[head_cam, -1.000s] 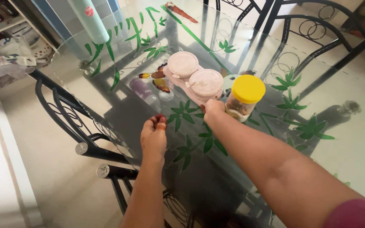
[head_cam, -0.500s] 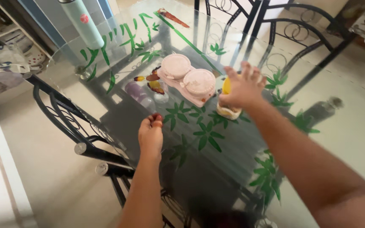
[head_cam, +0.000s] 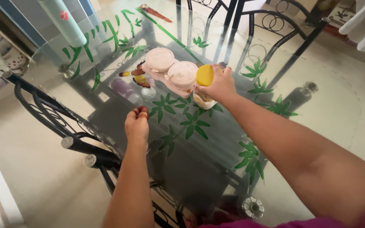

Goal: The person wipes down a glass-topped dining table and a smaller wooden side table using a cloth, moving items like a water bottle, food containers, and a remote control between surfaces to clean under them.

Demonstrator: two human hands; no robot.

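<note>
— Head view, entry one?
— Right hand (head_cam: pixel 220 84). Fingers curled round a yellow lid (head_cam: pixel 204 75), gripped by the rim, tipped up on edge, face turned toward the camera.

— Change against a second ago?
— Lid then flat on the jar (head_cam: pixel 203 100), hand against the jar's side. Half a second ago, fingers spread over the top. Now lifted clear of the mouth and tilted. Judged opened, though the mouth itself is hidden behind the hand.

— Jar's place?
— Same spot: standing on the glass table (head_cam: pixel 317 126), just beside the pink double pot (head_cam: pixel 172 71), directly under the right hand. Pale contents visible through the wall; kind not to be told.

— Entry two?
— Left hand (head_cam: pixel 137 122). Closed to a loose fist, knuckles up, resting on the glass near the table's edge, well apart from the jar. Unmoved across the three pictures. Impossible to say whether anything lies inside the fist.

— Remainder?
— Tall green bottle (head_cam: pixel 62 21) at the far left corner. Small clear bottle (head_cam: pixel 123 86) lying left of the pink pot. Black metal chair (head_cam: pixel 55 114) below the left edge.
</note>
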